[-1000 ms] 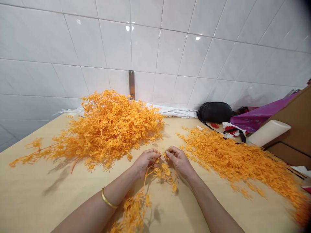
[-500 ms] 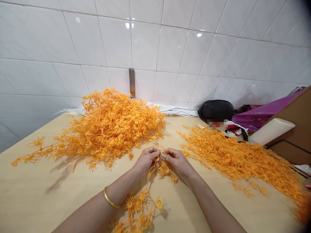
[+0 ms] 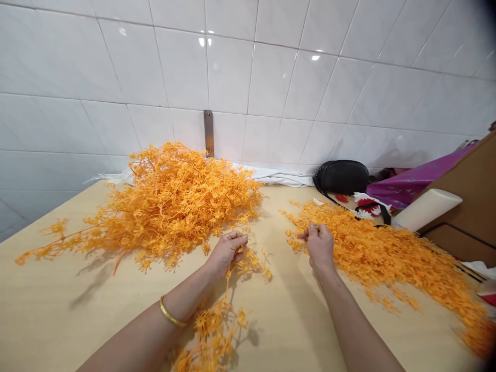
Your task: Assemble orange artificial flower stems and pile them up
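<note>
My left hand [image 3: 227,253] is closed on an orange plastic flower stem [image 3: 217,323]. Its small star-shaped florets hang below my fingers and trail toward the table's near edge. My right hand [image 3: 320,245] is over the left edge of a heap of loose orange florets [image 3: 380,248]. Its fingers are bent together, and whatever they hold, if anything, is hidden. A large pile of orange branching stems [image 3: 182,201] lies beyond my left hand.
A black bag [image 3: 341,176] stands near the tiled wall. To its right are red and white flowers [image 3: 370,205], purple cloth [image 3: 414,178], a cream bottle-like cylinder [image 3: 430,209] and a cardboard box [image 3: 468,201]. A white cloth [image 3: 279,176] runs along the table's back edge.
Both hands were together at the stem. My right hand has moved away to the right, to the floret heap. My left hand keeps the stem and has shifted slightly left.
</note>
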`<control>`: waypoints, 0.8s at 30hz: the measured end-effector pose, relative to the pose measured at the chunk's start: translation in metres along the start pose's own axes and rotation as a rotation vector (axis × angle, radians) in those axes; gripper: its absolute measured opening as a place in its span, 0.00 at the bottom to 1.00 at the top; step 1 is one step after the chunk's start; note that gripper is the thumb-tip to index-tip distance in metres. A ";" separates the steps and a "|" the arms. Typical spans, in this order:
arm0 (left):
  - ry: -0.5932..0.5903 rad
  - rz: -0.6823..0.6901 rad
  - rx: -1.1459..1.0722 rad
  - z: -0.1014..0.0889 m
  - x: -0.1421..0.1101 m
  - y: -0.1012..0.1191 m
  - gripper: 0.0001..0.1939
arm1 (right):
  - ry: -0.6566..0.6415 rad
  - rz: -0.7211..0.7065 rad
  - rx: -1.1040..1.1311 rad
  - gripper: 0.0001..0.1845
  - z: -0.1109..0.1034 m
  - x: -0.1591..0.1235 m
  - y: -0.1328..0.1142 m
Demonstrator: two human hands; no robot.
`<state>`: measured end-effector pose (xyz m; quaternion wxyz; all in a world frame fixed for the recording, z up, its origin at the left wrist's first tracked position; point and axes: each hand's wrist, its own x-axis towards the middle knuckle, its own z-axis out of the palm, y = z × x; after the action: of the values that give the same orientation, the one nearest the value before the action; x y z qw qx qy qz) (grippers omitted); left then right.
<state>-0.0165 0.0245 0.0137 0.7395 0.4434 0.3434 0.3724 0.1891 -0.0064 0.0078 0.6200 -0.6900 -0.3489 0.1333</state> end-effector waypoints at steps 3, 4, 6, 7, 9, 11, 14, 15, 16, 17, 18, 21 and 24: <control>-0.025 -0.037 -0.094 -0.001 0.003 0.000 0.12 | -0.193 -0.004 0.076 0.13 0.003 -0.008 -0.007; -0.034 -0.045 -0.125 -0.001 0.003 -0.001 0.12 | -0.280 -0.036 0.082 0.14 0.006 -0.014 -0.011; -0.036 -0.063 -0.171 -0.002 0.005 -0.002 0.11 | -0.435 -0.081 0.091 0.13 0.011 -0.025 -0.020; -0.033 -0.069 -0.181 -0.002 0.006 -0.003 0.09 | -0.502 -0.082 0.099 0.12 0.013 -0.030 -0.024; -0.027 -0.070 -0.186 -0.002 0.006 -0.004 0.07 | -0.617 -0.070 0.098 0.12 0.015 -0.039 -0.030; -0.013 -0.059 -0.180 -0.001 0.005 -0.003 0.08 | -0.693 -0.101 0.046 0.13 0.018 -0.047 -0.035; -0.003 -0.052 -0.174 0.003 0.002 -0.003 0.10 | -0.740 -0.244 -0.125 0.14 0.023 -0.058 -0.037; -0.002 -0.055 -0.174 0.004 0.001 -0.003 0.11 | -0.729 -0.290 -0.184 0.14 0.025 -0.061 -0.037; -0.002 -0.061 -0.173 0.006 0.000 -0.002 0.12 | -0.707 -0.325 -0.232 0.12 0.027 -0.063 -0.036; -0.002 -0.067 -0.166 0.007 0.000 -0.003 0.12 | -0.683 -0.340 -0.259 0.10 0.028 -0.065 -0.034; 0.000 -0.072 -0.156 0.007 0.000 -0.003 0.13 | -0.668 -0.336 -0.258 0.08 0.030 -0.065 -0.033; -0.013 -0.078 -0.133 0.007 0.000 -0.004 0.15 | -0.735 -0.233 -0.116 0.05 0.030 -0.063 -0.028; -0.100 -0.095 -0.157 0.005 0.000 -0.005 0.17 | -0.846 -0.059 0.115 0.05 0.027 -0.058 -0.027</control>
<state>-0.0111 0.0209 0.0105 0.8052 0.3852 0.2964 0.3399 0.1224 -0.0235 0.0137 0.4633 -0.5284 -0.5841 0.4062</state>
